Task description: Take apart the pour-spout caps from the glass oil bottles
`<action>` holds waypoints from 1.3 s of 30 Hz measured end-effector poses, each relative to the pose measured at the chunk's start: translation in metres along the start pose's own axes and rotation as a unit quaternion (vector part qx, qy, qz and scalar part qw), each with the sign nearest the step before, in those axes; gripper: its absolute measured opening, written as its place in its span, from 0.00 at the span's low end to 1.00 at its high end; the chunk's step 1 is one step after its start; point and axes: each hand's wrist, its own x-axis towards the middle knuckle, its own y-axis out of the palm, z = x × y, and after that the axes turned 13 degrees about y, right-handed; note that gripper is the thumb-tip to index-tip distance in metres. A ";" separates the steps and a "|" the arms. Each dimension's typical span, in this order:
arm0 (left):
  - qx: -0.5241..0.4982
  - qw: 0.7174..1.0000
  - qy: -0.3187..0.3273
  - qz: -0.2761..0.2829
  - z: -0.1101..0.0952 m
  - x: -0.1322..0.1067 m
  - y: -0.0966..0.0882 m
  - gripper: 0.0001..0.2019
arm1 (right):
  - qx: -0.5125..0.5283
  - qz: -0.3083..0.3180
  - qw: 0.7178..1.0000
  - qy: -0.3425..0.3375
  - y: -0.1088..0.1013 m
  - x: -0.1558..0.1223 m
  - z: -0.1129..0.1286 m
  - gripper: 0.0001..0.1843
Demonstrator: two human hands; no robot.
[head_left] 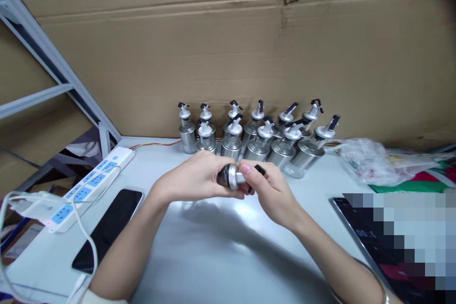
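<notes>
A silver pour spout [233,176] with a dark base and a black flip lever is held between my two hands over the table. My left hand [199,175] is closed around its dark base end. My right hand [274,190] grips the lever end, with the thumb pressed along the silver tube. Fingers hide the underside, so I cannot tell whether a bottle is attached. Just beyond my hands stand several glass and steel oil bottles [231,145] in two rows, each topped with a similar silver spout and black lever.
A white power strip [90,187] with cables and a dark phone [109,228] lie at left. On the right are clear plastic bags [370,161] and a dark-screened tablet [370,242], partly pixelated. A cardboard wall [213,57] rises behind the grey table [199,256].
</notes>
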 end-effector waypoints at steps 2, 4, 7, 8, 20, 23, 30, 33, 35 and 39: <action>-0.001 1.000 0.005 0.013 -0.001 -0.001 -0.002 0.06 | 0.020 0.018 1.000 0.007 0.000 0.000 -0.001 0.22; 0.000 1.000 0.004 0.023 -0.002 -0.002 -0.004 0.07 | 0.034 0.024 0.999 0.005 0.001 0.000 -0.003 0.22; 0.010 1.000 -0.013 0.027 -0.003 -0.001 -0.005 0.08 | 0.052 0.000 0.999 0.003 0.005 0.000 -0.005 0.22; 0.015 0.999 -0.020 0.025 -0.003 -0.001 -0.004 0.09 | 0.054 -0.015 0.998 0.004 0.007 0.000 -0.005 0.22; 0.206 0.975 -0.076 0.035 -0.002 0.001 0.004 0.08 | -0.010 -0.115 0.990 0.082 0.008 0.002 0.005 0.20; 0.221 0.971 -0.081 0.034 -0.001 0.002 0.005 0.07 | 0.122 -0.084 0.972 0.181 0.009 0.006 0.007 0.18; 0.226 0.968 -0.047 -0.095 0.013 -0.004 -0.006 0.12 | 0.441 -0.110 0.842 0.291 -0.011 0.014 0.011 0.20; 0.149 0.959 -0.053 -0.236 0.023 -0.009 -0.018 0.14 | 0.471 -0.107 0.840 0.248 -0.024 0.013 0.015 0.19; 0.085 0.937 -0.050 -0.335 0.034 -0.011 -0.025 0.13 | 0.473 -0.082 0.847 0.228 -0.029 0.012 0.016 0.19; 0.023 0.888 -0.042 -0.458 0.063 -0.012 -0.031 0.12 | 0.458 -0.056 0.862 0.212 -0.031 0.012 0.013 0.19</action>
